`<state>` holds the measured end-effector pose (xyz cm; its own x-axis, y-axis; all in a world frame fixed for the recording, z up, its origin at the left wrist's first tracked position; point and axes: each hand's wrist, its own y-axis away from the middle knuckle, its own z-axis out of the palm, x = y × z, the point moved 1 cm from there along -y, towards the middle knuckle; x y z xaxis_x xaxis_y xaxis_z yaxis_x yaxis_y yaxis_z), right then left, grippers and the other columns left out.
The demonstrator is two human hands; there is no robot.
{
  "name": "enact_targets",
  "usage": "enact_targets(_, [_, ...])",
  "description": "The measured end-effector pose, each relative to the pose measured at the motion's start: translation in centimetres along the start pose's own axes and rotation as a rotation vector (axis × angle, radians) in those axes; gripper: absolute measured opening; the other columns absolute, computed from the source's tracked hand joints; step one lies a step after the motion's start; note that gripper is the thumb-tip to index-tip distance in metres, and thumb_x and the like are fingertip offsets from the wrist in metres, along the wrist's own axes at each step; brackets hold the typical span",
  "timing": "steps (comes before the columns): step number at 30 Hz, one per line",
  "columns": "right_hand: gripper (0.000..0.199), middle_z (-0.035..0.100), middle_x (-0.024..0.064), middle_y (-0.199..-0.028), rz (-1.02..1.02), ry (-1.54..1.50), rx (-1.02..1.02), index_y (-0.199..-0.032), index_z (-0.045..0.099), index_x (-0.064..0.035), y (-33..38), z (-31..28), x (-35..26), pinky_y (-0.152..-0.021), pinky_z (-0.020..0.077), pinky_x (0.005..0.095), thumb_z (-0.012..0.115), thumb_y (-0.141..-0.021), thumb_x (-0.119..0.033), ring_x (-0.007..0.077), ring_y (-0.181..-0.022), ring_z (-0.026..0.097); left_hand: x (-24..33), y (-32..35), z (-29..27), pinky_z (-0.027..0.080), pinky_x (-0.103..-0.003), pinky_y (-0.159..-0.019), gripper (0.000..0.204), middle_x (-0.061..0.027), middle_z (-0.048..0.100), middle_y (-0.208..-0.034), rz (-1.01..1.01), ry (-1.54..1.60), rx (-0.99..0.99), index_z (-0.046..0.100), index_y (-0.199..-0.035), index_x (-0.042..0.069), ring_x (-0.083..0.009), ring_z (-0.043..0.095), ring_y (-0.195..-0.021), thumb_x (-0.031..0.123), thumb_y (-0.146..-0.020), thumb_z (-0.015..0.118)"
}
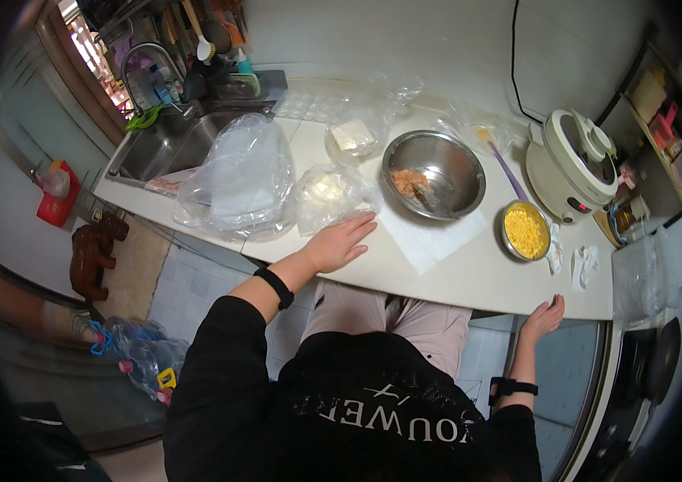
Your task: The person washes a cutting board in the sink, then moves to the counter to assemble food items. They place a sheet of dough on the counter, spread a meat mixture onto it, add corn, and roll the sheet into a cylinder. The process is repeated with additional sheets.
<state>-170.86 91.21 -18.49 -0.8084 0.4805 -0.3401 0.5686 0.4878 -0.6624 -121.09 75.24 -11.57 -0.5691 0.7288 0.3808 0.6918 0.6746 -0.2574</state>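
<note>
My left hand (341, 243) lies flat at the front of the counter, fingers stretched and holding nothing. Just beyond its fingers is a clear plastic bag with pale, thin pieces (325, 189) in it. My right hand (544, 317) rests by the counter's front edge farther right, fingers loosely bent, with nothing visible in it. A steel mixing bowl (457, 165) holds pinkish minced filling (410, 183) and a utensil partly sunk in it. Beneath the bowl lies a white paper sheet (431, 243). A smaller metal bowl of yellow corn kernels (526, 231) sits nearer my right hand.
At the left, a large clear bag (238, 181) lies beside the sink (166, 145). Another bag with a white block (352, 136) sits behind. A white rice cooker (570, 165), a purple-handled utensil (508, 170) and crumpled tissues (584, 267) are at the right. Plastic bottles (144, 353) stand on the floor.
</note>
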Motion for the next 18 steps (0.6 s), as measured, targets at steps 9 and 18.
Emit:
enact_targets(9, [0.04, 0.043, 0.0207, -0.124, 0.026, -0.284, -0.048, -0.125, 0.038, 0.0084, -0.2, -2.3, -2.4, -0.098, 0.0336, 0.0424, 0.045, -0.093, -0.014, 0.0336, -0.113, 0.043, 1.2, 1.1, -2.2, 0.048, -0.037, -0.073, 0.014, -0.0108, 0.06, -0.094, -0.064, 0.083, 0.153, 0.06, -0.096, 0.005, -0.0299, 0.058, -0.086, 0.007, -0.082, 0.057])
enact_targets(18, [0.023, 0.05, 0.0045, -0.08, 0.027, -0.737, -0.499, -0.109, 0.055, 0.0002, -2.4, -4.7, -14.0, -0.066, 0.0391, 0.0225, 0.038, -0.096, -0.007, 0.0106, -0.071, 0.046, 1.6, 2.0, -8.4, 0.044, -0.036, -0.053, 0.008, -0.0124, 0.054, -0.062, -0.617, 0.239, 0.522, 0.058, -0.08, 0.005, -0.0315, 0.058, -0.061, 0.011, -0.085, 0.058])
